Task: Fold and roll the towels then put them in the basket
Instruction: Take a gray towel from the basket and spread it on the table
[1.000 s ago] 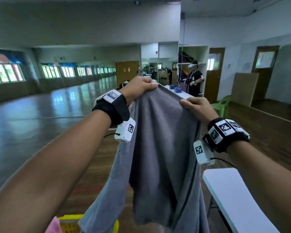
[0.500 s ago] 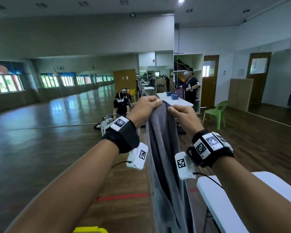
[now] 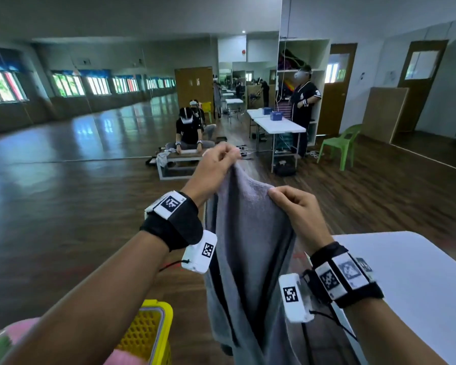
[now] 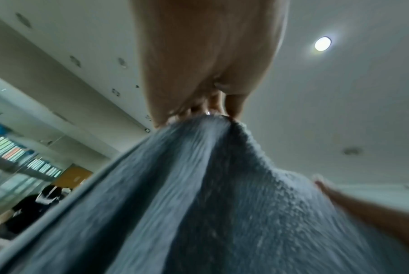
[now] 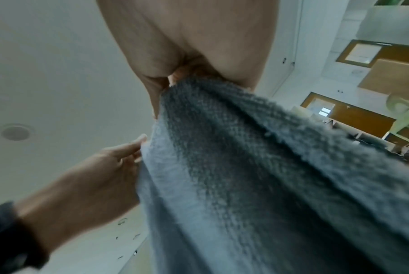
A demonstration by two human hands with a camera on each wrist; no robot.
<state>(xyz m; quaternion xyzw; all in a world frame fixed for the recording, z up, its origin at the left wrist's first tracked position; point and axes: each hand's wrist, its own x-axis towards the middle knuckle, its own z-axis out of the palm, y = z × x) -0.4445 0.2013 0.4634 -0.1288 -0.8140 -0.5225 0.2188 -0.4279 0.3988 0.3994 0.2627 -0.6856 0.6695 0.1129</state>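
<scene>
A grey towel (image 3: 248, 246) hangs in the air in front of me, held up by both hands at its top edge. My left hand (image 3: 221, 160) pinches the higher corner; the left wrist view shows the fingers closed on the towel (image 4: 198, 194). My right hand (image 3: 291, 204) grips the top edge lower and to the right, and the right wrist view shows that hand's fingers curled into the towel (image 5: 257, 176). The cloth drops in long folds past the bottom of the head view. A yellow perforated basket (image 3: 149, 330) stands low on the left, under my left forearm.
A white table (image 3: 411, 280) lies at my right. Pink cloth (image 3: 121, 359) shows beside the basket. Ahead on the wooden floor a person kneels at a low table (image 3: 177, 164); another stands by a white folding table (image 3: 279, 125). A green chair (image 3: 342, 146) stands at right.
My hands, close together half a second ago, have moved apart. The right hand has dropped lower along the top edge. The view has tipped down, bringing the basket and table into sight.
</scene>
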